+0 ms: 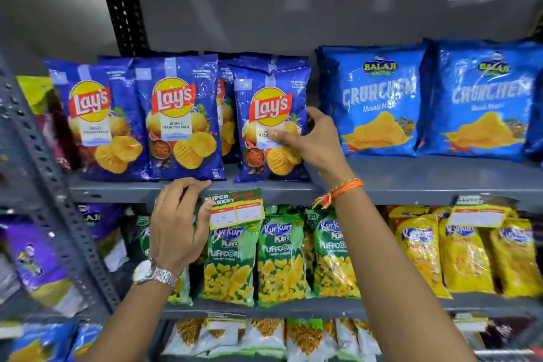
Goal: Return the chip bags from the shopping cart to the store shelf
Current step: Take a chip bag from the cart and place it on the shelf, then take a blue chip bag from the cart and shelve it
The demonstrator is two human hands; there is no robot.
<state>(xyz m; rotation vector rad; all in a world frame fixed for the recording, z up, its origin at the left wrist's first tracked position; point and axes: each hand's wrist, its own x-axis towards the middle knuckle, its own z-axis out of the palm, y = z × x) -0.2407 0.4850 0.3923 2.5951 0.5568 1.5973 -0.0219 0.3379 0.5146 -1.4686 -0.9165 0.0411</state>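
Three blue Lay's chip bags stand upright in a row on the grey shelf, with more bags behind them. My right hand grips the right edge of the rightmost Lay's bag, thumb on its front and fingers behind it. The middle Lay's bag and the left Lay's bag stand free. My left hand hangs below the shelf's front edge, fingers loosely curled and touching the lip, holding nothing. The shopping cart is not in view.
Two light-blue Balaji Crunchem bags stand to the right on the same shelf. A price tag hangs off the shelf lip. Green Kurkure Puffcorn packs and yellow Kurkure packs fill the shelf below. A perforated grey upright runs at the left.
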